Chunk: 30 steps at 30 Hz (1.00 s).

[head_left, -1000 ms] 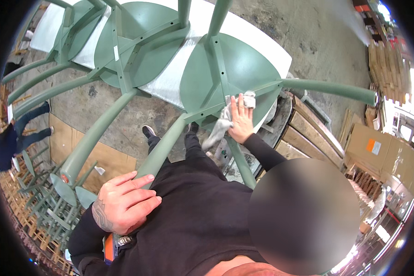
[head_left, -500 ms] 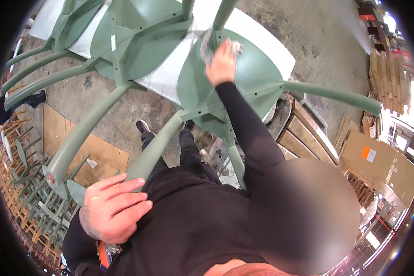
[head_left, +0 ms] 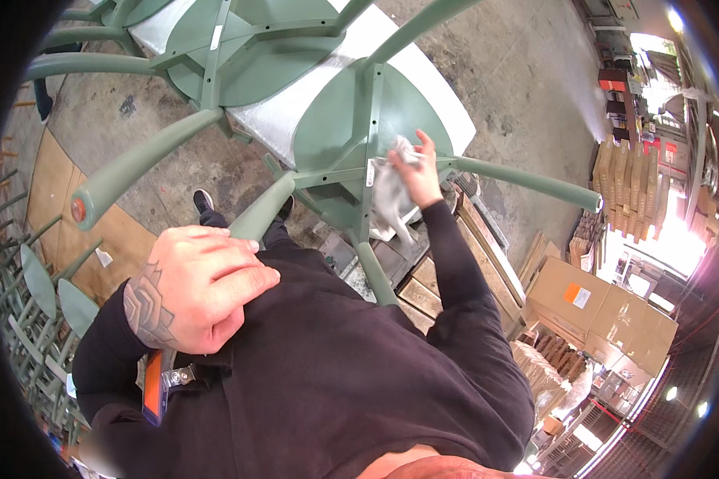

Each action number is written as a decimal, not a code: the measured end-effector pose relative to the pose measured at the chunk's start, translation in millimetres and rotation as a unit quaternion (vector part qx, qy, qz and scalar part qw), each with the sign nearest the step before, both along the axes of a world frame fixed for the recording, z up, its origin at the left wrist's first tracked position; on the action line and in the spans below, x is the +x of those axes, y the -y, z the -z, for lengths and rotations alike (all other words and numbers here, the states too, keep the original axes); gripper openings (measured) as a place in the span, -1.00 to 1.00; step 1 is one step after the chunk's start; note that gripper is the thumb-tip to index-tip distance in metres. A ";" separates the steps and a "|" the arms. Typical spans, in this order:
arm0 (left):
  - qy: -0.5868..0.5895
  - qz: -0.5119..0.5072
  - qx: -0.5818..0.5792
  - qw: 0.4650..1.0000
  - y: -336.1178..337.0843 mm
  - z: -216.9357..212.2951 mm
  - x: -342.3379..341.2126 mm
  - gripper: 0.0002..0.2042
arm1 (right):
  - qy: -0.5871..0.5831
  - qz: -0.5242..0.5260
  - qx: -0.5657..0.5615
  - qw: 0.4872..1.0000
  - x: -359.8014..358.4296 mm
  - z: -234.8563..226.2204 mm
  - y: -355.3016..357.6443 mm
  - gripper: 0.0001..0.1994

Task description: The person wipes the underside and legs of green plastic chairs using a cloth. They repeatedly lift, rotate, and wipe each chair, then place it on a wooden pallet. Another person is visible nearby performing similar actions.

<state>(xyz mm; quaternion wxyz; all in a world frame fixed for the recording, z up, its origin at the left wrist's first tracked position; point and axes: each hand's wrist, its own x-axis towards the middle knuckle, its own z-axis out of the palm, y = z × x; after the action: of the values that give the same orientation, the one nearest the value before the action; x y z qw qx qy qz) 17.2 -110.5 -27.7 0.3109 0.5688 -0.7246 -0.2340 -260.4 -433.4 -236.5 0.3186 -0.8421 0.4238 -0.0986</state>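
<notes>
Upside down on a white-topped surface (head_left: 438,89) rests a green chair; its round seat underside (head_left: 407,104) and crossed rails (head_left: 373,120) face up. Bunched in my right hand (head_left: 422,177) is a grey-white cloth (head_left: 387,199), its loose end hanging past the seat's near-right edge beside the cross rail. The index finger of that hand sticks out. Close to my body, my left hand (head_left: 208,287) lies over the end of the near-left chair leg (head_left: 265,209), fingers together and curled. It hides the leg's tip, and its palm is out of sight.
Another upturned green chair (head_left: 272,68) sits to the left, one leg (head_left: 140,164) reaching towards me. Many green chair frames (head_left: 36,279) crowd the lower left near flat cardboard (head_left: 72,215). Wooden slats (head_left: 431,291), a large carton (head_left: 595,307) and stacked cardboard (head_left: 627,188) stand right.
My right hand has drawn the cloth from the far part of the seat back towards its near-right edge. The left hand's fingers, spread before, are closer together. The whole view has shifted.
</notes>
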 end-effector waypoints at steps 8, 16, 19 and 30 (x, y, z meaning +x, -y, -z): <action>0.001 -0.041 0.017 0.999 -5.9 0.4 -3.4 -0.62 | -0.122 -0.206 -0.179 0.954 -14.7 86.1 -84.4 -0.15; -0.003 0.005 0.009 1.000 4.0 -6.0 -0.3 -0.71 | 0.082 -0.002 -0.275 0.958 158.6 107.8 78.3 -0.61; -0.012 -0.023 0.026 0.999 7.2 -8.1 -3.2 -0.73 | 0.116 0.048 -0.246 0.961 178.9 110.5 82.6 -0.65; -0.008 -0.001 0.040 0.999 7.6 -8.2 0.3 -0.72 | 0.034 0.001 -0.280 0.959 121.0 121.2 49.7 -0.60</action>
<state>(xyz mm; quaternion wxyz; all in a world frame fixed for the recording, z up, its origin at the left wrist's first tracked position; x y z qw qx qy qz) 17.5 -118.0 -19.4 0.2940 0.5796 -0.7117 -0.2667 -139.4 -483.2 -357.7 0.0840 -0.8935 0.3685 -0.2426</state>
